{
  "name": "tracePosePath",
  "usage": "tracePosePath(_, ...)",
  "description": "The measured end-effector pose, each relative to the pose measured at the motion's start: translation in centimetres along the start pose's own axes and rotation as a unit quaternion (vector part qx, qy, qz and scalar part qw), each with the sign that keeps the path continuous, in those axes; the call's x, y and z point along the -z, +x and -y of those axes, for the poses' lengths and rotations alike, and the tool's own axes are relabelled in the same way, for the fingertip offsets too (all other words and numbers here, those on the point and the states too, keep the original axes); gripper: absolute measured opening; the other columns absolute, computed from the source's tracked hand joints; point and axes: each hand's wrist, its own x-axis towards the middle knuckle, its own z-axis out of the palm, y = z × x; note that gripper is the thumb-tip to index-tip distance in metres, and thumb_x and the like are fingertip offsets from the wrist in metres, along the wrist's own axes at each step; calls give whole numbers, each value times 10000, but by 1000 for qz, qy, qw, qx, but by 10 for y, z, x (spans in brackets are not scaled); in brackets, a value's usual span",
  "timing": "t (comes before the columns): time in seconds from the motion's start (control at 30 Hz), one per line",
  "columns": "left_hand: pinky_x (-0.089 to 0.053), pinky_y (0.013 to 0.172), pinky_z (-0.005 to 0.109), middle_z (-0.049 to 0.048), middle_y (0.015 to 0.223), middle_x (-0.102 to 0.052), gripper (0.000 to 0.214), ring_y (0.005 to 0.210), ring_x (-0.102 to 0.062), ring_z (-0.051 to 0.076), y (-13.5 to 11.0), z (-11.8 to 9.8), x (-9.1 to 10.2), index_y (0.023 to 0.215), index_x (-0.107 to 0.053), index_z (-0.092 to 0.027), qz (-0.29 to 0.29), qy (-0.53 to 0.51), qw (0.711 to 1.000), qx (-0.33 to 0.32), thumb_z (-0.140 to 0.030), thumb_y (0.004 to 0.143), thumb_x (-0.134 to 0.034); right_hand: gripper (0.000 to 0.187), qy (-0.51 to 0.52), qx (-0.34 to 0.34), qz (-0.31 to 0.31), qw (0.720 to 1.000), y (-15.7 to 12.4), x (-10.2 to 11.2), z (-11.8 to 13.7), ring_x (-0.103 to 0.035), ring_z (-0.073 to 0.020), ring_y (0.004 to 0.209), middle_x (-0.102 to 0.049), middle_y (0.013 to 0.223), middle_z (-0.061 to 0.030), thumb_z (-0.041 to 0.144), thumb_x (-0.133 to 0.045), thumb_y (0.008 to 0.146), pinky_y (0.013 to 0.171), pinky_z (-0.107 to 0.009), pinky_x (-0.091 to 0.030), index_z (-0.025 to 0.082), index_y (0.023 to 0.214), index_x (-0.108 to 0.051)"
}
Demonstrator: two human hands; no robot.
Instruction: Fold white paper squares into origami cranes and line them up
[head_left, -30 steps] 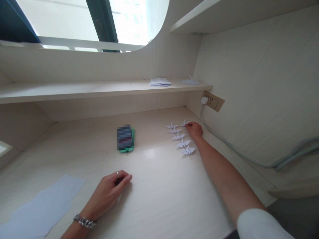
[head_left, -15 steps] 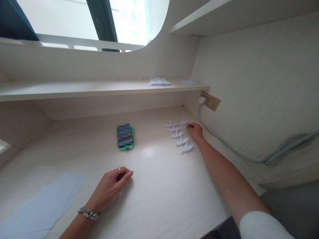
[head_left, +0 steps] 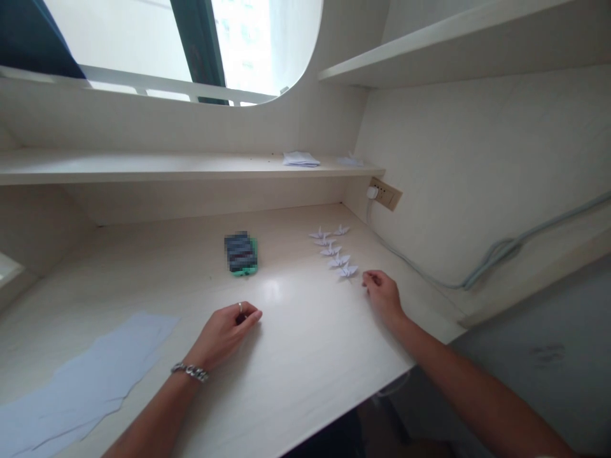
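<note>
My left hand [head_left: 230,334], wearing a ring and a chain bracelet, rests on the desk with its fingers curled and thumb against them. It holds nothing that I can see. My right hand [head_left: 382,296] is just right of the nearest white paper crane [head_left: 348,271], apart from it, fingers loosely curled and nothing visible in them. Several paper cranes stand in a column running away from me. One more paper crane [head_left: 340,230] sits to the right of the column's far end.
A blurred, green-edged flat object [head_left: 242,253] lies mid-desk. White paper sheets [head_left: 95,375] lie at the left front. A shelf [head_left: 191,166] bears folded paper [head_left: 300,159]. A plug and cable [head_left: 420,270] run from the wall socket [head_left: 389,194] along the right wall.
My right hand has drawn back toward me from beside the far right paper crane, which stays standing there. My left hand holds nearly the same pose. The view has shifted slightly.
</note>
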Motion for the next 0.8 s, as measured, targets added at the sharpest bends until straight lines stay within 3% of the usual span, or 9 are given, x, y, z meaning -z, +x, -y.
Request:
tracePosePath(0.1, -403, 665, 294, 37, 759, -693, 388, 717, -611, 202, 0, -2, -3, 781, -668, -192, -3, 21, 1000, -8, -508, 842, -452, 270, -16, 61, 118, 991, -54, -17, 26, -627, -179, 662, -694, 727, -41, 409, -537, 838, 633, -272, -468, 186, 883, -684)
tracePosePath(0.2, -389, 646, 290, 42, 762, -699, 379, 712, -609, 202, 1, -5, -6, 785, -682, -194, 2, 28, 999, -17, -493, 829, -455, 224, -64, 113, 203, 970, -86, -49, 59, -632, -169, 683, -703, 738, -9, 370, -524, 855, 662, -260, -455, 232, 865, -700)
tracePosePath(0.33, -358, 618, 286, 41, 718, -693, 358, 671, -592, 194, 4, -5, -6, 762, -691, -187, -5, 58, 998, -17, -454, 817, -459, 213, -129, 143, 248, 950, -94, -104, 99, -655, -170, 787, -737, 852, 12, 378, -519, 864, 713, -256, -440, 290, 920, -705)
tracePosePath(0.47, -356, 620, 281, 57, 738, -704, 356, 684, -598, 196, 5, -3, 2, 756, -699, -179, -5, 85, 996, -8, -435, 813, -458, 249, -172, 137, 260, 940, -93, -147, 123, -656, -186, 838, -742, 918, 4, 395, -478, 886, 721, -269, -435, 307, 970, -696)
tracePosePath(0.57, -369, 632, 279, 51, 742, -710, 343, 697, -614, 198, -2, 1, 13, 778, -703, -190, -2, 107, 994, 7, -427, 813, -458, 283, -178, 145, 262, 937, -92, -159, 127, -657, -201, 849, -741, 926, 0, 416, -443, 902, 714, -283, -433, 311, 994, -689)
tracePosePath(0.67, -403, 668, 285, 51, 791, -727, 327, 739, -636, 210, -17, 10, 29, 809, -704, -207, -2, 117, 993, 26, -421, 812, -458, 282, -157, 174, 280, 931, -92, -157, 123, -657, -190, 833, -743, 904, 18, 439, -450, 897, 696, -275, -420, 320, 977, -693)
tracePosePath(0.8, -451, 758, 285, 60, 932, -739, 312, 853, -658, 226, -49, 37, 61, 908, -711, -223, -67, 136, 985, 84, -414, 782, -500, 236, -139, 210, 316, 915, -90, -150, 118, -655, -178, 854, -747, 933, 25, 389, -502, 864, 691, -263, -404, 308, 930, -714)
